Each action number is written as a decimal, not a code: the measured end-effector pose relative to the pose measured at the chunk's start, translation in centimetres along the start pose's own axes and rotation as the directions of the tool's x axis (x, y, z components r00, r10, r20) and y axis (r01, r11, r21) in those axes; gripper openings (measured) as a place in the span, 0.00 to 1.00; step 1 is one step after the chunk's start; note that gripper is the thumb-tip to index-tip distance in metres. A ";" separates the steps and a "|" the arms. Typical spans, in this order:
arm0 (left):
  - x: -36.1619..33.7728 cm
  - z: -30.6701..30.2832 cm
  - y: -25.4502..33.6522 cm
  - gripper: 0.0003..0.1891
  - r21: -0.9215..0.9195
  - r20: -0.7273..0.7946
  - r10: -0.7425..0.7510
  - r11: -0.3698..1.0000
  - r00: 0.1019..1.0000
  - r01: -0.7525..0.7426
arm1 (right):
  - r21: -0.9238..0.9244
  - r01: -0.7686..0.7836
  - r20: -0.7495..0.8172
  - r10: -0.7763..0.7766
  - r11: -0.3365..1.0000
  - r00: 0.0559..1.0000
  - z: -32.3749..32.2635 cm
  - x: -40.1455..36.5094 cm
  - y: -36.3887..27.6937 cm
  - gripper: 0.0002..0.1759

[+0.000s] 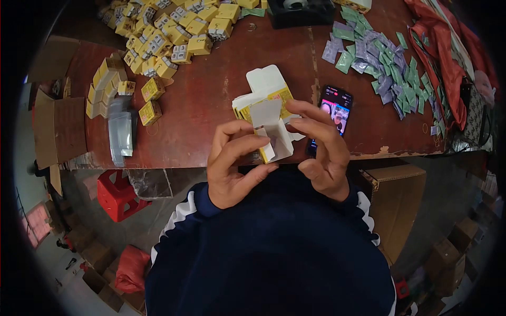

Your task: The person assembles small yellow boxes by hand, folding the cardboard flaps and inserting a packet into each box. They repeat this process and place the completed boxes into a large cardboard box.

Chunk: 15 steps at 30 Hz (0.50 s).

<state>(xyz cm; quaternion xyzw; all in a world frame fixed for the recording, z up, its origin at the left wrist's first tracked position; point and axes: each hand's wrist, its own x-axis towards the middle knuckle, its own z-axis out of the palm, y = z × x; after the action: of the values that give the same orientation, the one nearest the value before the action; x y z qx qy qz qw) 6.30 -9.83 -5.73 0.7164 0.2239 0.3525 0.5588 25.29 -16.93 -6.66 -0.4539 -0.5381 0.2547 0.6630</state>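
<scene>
My left hand point(234, 163) pinches the near left side of a small yellow-and-white carton point(283, 146) between thumb and fingers. The carton's top stands open with its white flaps raised, and something small and dark shows inside. To its right, my right hand point(326, 150) is held with fingers curved and apart, the fingertips close to the carton's flaps and nothing between them. Just beyond the carton lies a stack of flattened yellow-and-white cartons point(263, 79), partly hidden behind it.
A phone point(337, 113) lies right of the carton. Farther off are a pile of green and purple sachets point(387, 66) and a heap of yellow boxes point(174, 31). Two yellow boxes point(151, 112), clear plastic sleeves point(121, 131) and an open cardboard box point(60, 129) are at left.
</scene>
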 end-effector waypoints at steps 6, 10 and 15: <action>0.2 0.7 -0.2 0.20 -0.424 0.047 -0.086 0.901 0.995 0.097 | 0.030 -0.006 0.148 0.001 1.000 0.989 0.9 -0.7 0.8 0.28; -0.1 0.5 -0.1 0.20 -0.422 0.103 -0.144 0.890 0.984 0.175 | -0.049 0.062 0.102 -0.057 0.997 0.993 0.8 -0.2 0.7 0.21; 0.1 0.6 -0.2 0.19 -0.465 0.094 -0.159 0.866 0.983 0.184 | -0.086 0.135 0.126 -0.123 0.987 0.984 0.7 -0.3 1.0 0.17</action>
<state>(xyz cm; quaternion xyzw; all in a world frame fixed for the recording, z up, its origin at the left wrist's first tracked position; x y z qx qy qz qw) 6.82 -10.13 -5.96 0.5451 0.1794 0.3264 0.7511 24.68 -16.46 -7.68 -0.4327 -0.6168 0.2125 0.6222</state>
